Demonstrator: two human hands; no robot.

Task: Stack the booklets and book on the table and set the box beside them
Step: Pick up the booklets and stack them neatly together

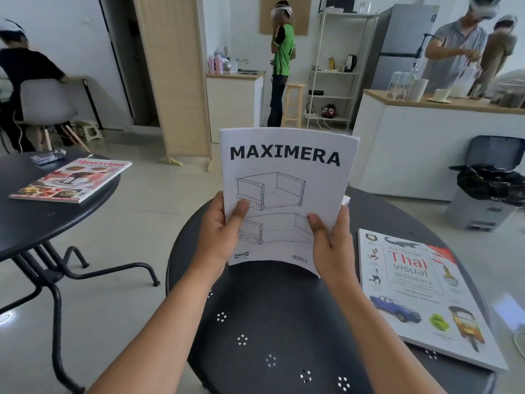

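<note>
I hold a white booklet titled MAXIMERA upright above the round black table, its cover facing me. My left hand grips its lower left edge with the thumb on the cover. My right hand grips its lower right edge the same way. More sheets show behind its top edge. A Thai visual dictionary book lies flat on the table's right side. A small white corner shows behind the booklet's right edge; I cannot tell what it is.
A second black table at left carries a cooking magazine and a small dark packet. A grey bin with a black bag stands at right. Several people stand or sit at the back by counters and shelves.
</note>
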